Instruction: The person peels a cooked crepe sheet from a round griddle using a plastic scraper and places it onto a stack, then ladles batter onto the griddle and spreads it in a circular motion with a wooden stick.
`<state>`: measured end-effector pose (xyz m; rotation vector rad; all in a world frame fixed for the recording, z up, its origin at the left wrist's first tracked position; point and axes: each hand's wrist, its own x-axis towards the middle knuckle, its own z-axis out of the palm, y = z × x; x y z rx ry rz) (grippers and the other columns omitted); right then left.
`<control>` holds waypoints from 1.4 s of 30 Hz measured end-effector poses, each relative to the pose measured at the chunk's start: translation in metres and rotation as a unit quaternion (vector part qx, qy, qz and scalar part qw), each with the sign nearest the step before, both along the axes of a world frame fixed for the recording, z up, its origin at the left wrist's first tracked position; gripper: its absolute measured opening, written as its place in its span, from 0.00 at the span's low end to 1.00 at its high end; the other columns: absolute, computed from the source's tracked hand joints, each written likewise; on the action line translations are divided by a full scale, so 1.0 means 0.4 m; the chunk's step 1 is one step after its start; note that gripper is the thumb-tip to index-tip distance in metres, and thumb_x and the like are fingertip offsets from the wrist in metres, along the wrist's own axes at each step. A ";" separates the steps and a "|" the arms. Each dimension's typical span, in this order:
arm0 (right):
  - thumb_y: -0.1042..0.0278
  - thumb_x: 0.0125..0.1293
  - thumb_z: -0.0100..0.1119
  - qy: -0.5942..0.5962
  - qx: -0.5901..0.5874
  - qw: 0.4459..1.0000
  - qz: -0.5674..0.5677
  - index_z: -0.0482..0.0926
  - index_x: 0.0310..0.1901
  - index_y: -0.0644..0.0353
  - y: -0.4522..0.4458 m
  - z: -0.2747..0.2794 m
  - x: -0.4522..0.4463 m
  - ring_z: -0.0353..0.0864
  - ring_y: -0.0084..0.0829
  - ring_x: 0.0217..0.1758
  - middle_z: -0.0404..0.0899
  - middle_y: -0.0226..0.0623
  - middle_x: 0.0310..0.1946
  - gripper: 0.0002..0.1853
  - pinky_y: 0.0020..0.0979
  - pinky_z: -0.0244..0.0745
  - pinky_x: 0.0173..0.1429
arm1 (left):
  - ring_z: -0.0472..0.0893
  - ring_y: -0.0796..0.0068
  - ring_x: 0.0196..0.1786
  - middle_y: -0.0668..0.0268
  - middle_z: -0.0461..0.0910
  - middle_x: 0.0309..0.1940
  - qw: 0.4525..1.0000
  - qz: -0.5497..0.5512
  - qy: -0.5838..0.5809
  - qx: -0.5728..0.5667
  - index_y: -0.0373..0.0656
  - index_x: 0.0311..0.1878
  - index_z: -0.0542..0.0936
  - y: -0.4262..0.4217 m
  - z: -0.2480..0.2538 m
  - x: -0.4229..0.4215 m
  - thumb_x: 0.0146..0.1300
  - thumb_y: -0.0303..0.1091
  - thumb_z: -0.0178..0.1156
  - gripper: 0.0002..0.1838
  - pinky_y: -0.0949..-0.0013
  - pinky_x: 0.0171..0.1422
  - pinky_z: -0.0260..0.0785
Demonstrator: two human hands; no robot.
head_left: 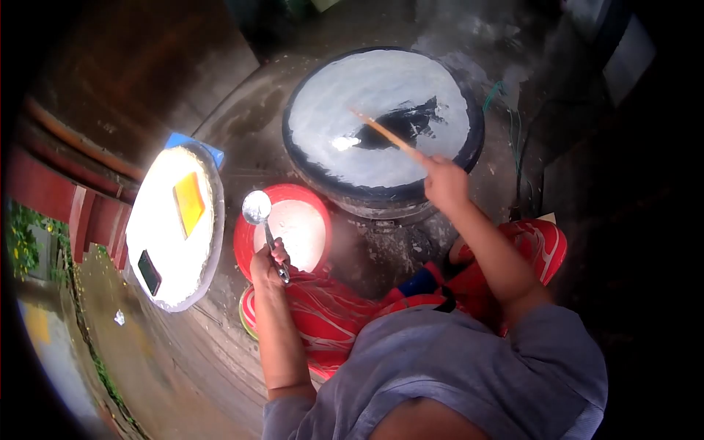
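My left hand [268, 265] is closed around the handle of a metal ladle [257, 207], whose bowl is coated white. Under the ladle stands a red basin [320, 220] with white batter [298, 231] in it. My right hand [446, 183] grips a thin wooden stick [390, 136] that reaches out over a large round black griddle [467, 147]. White batter covers most of the griddle, with a dark uncovered patch around the stick. I cannot tell whether the stick's tip touches the batter.
To the left is a round stack of pale sheets [165, 227], very bright, bearing a yellow-orange flat piece [190, 204] and a dark phone-like object [149, 272]. A blue corner [209, 150] sticks out beneath it. Green cords [513, 128] hang right of the griddle.
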<state>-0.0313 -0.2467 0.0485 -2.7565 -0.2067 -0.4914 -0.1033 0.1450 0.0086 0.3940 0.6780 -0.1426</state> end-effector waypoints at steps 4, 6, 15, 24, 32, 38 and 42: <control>0.74 0.49 0.53 -0.029 -0.093 0.992 0.082 0.74 0.54 0.50 0.121 -0.130 -0.043 0.76 0.33 0.35 0.75 0.31 0.32 0.26 0.34 0.72 0.34 | 0.64 0.80 0.18 0.66 0.65 0.22 1.000 -0.003 0.027 0.004 0.30 0.38 0.64 -0.014 0.022 0.007 0.71 0.38 0.33 0.18 0.78 0.20 0.59; 0.75 0.49 0.52 -0.039 -0.100 0.993 0.040 0.74 0.54 0.50 0.102 -0.157 -0.028 0.75 0.35 0.32 0.74 0.32 0.30 0.26 0.34 0.72 0.33 | 0.64 0.80 0.18 0.65 0.66 0.23 1.000 -0.007 0.015 -0.004 0.30 0.37 0.64 -0.014 0.018 0.000 0.68 0.32 0.34 0.14 0.78 0.20 0.60; 0.76 0.46 0.56 -0.004 0.029 0.999 0.024 0.73 0.52 0.51 0.052 -0.138 -0.044 0.78 0.39 0.32 0.75 0.35 0.31 0.26 0.38 0.73 0.34 | 0.64 0.79 0.18 0.65 0.66 0.23 0.999 -0.036 -0.026 -0.025 0.31 0.35 0.64 0.012 -0.004 -0.007 0.65 0.28 0.34 0.10 0.78 0.21 0.60; 0.76 0.45 0.58 0.025 0.065 0.991 -0.113 0.73 0.51 0.52 -0.022 -0.099 -0.029 0.77 0.38 0.34 0.75 0.35 0.35 0.26 0.36 0.74 0.36 | 0.62 0.79 0.18 0.65 0.65 0.23 0.999 -0.030 0.014 -0.028 0.29 0.38 0.64 0.005 0.004 0.000 0.69 0.33 0.30 0.16 0.77 0.21 0.58; 0.74 0.45 0.58 0.017 -0.023 0.986 -0.163 0.72 0.51 0.52 -0.139 -0.117 0.005 0.78 0.39 0.35 0.76 0.36 0.37 0.26 0.37 0.75 0.37 | 0.63 0.79 0.19 0.64 0.65 0.24 0.998 -0.048 0.004 -0.035 0.31 0.37 0.63 0.014 -0.013 0.004 0.68 0.31 0.31 0.13 0.78 0.22 0.60; 0.74 0.47 0.56 0.032 -0.015 0.992 -0.118 0.72 0.52 0.52 -0.076 -0.131 -0.051 0.78 0.40 0.35 0.75 0.36 0.36 0.25 0.39 0.75 0.37 | 0.62 0.78 0.18 0.66 0.63 0.20 0.998 -0.038 0.018 -0.043 0.32 0.34 0.64 0.008 -0.003 0.010 0.68 0.31 0.31 0.14 0.77 0.21 0.59; 0.75 0.50 0.53 0.061 -0.026 0.978 -0.199 0.72 0.53 0.52 -0.177 -0.115 -0.001 0.79 0.41 0.38 0.75 0.38 0.38 0.24 0.39 0.75 0.39 | 0.62 0.79 0.18 0.67 0.62 0.18 0.998 -0.041 0.045 -0.010 0.33 0.34 0.64 -0.005 0.014 0.016 0.68 0.32 0.31 0.14 0.77 0.21 0.59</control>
